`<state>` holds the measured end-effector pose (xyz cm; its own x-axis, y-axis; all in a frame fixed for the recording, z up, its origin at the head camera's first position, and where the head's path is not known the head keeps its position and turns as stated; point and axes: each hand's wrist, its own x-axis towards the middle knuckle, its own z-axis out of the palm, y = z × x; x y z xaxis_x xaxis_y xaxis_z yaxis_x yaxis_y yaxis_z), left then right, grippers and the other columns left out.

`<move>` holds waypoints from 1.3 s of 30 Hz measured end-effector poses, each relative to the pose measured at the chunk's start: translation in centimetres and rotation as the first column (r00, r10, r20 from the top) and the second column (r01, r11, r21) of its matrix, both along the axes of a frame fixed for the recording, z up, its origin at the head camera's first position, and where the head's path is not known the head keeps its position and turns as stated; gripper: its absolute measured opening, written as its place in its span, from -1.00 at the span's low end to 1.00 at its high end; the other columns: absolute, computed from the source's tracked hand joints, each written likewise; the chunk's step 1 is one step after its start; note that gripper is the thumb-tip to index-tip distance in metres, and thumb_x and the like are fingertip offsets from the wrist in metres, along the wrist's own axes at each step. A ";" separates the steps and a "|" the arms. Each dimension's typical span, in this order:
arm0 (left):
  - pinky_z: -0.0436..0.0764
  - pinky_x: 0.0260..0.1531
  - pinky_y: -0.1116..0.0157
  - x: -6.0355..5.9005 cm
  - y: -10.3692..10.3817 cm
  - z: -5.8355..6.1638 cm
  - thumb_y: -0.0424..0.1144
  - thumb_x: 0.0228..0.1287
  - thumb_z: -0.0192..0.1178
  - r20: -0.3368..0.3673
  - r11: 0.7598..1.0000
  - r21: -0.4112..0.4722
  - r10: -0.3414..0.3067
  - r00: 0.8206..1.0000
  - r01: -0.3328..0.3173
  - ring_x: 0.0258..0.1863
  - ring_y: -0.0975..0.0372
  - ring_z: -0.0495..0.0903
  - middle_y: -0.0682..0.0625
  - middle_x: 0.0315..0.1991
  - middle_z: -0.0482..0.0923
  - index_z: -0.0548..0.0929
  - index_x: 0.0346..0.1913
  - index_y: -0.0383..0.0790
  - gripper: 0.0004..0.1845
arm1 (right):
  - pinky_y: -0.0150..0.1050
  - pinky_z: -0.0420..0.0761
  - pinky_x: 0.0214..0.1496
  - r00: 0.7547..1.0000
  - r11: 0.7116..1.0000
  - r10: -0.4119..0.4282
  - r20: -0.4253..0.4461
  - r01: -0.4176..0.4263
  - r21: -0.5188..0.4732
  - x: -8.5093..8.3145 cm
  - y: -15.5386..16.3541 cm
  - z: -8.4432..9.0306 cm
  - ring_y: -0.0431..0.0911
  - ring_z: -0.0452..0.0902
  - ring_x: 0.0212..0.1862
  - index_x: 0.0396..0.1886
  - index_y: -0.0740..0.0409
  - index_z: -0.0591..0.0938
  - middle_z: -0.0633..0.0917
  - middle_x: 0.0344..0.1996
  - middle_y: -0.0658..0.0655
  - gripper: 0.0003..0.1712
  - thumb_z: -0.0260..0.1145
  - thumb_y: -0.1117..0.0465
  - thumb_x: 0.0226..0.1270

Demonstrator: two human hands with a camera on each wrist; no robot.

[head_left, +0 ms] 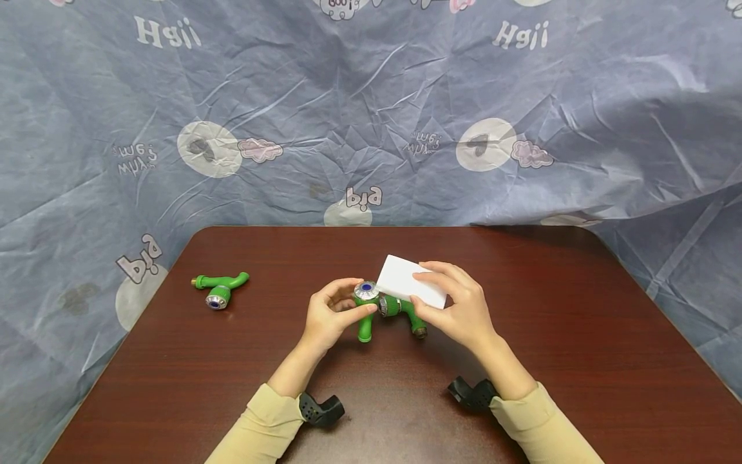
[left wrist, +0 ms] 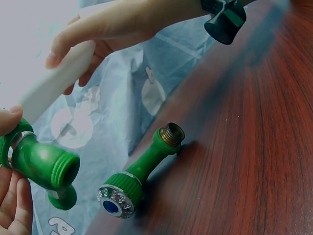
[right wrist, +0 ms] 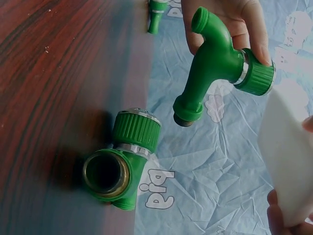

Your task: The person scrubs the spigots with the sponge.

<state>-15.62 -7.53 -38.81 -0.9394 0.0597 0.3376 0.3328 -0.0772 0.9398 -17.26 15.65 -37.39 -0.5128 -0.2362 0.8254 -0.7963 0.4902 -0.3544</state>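
1. Head view: the left hand (head_left: 333, 316) holds a green tap (head_left: 366, 309) upright just above the counter (head_left: 580, 335), fingers curled round its knob end, spout pointing down. The right hand (head_left: 458, 306) pinches a white sponge block (head_left: 406, 283) and holds it against the tap's right side. A second green tap (head_left: 406, 312) lies on the counter under the right hand, and a third green tap (head_left: 219, 289) lies well apart at the far left. A blue patterned cloth (head_left: 371, 116) hangs behind.

2. Left wrist view: the held tap (left wrist: 41, 164) sits in the left fingers (left wrist: 12, 120), the sponge (left wrist: 56, 85) just above it; the third tap (left wrist: 139, 171) lies on the counter.

3. Right wrist view: the held tap (right wrist: 215, 63) hangs from the left fingers (right wrist: 254, 29), with the second tap (right wrist: 120, 156) lying below.

4. Judgement: wiping looks underway on the first tap; nothing shows the other two have been handled.
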 end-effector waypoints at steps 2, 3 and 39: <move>0.56 -0.35 0.36 -0.4 0.0 -0.7 -0.62 -0.15 0.40 0.007 1.000 0.022 -0.005 1.000 0.005 -0.37 0.26 0.56 -0.26 -0.20 0.62 0.56 -0.06 -0.50 -0.53 | -0.42 0.46 -0.13 1.000 1.000 0.001 -0.003 -0.001 -0.004 0.0 0.1 0.0 -0.01 0.58 -0.10 -0.27 0.08 0.73 0.67 -0.14 0.10 -0.67 0.41 0.24 -0.17; 0.56 -0.37 0.37 -0.6 -0.1 -1.0 -0.61 -0.14 0.40 0.009 1.000 0.029 -0.006 1.000 0.005 -0.37 0.26 0.56 -0.25 -0.21 0.63 0.57 -0.06 -0.48 -0.53 | -0.43 0.46 -0.14 1.000 1.000 0.006 -0.004 -0.006 -0.002 0.0 0.1 0.0 -0.02 0.58 -0.10 -0.27 0.08 0.73 0.67 -0.14 0.10 -0.67 0.41 0.23 -0.17; 0.66 -0.29 0.14 -0.8 -0.3 -1.8 -0.70 -0.02 0.21 -0.020 0.911 0.181 -0.374 0.927 0.371 -0.35 0.08 0.68 -0.15 -0.07 0.44 0.31 0.13 -0.58 -0.43 | -0.43 0.46 -0.09 0.996 0.992 0.076 0.041 -0.080 0.101 0.1 0.0 0.0 -0.05 0.55 -0.06 -0.19 0.07 0.71 0.65 -0.09 0.07 -0.66 0.43 0.09 -0.01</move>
<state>-16.41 -7.85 -40.64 -0.8654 0.3468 0.3616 0.2335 -0.3593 0.9035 -17.19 15.66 -37.44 -0.5188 -0.3589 0.7759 -0.8210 0.4620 -0.3353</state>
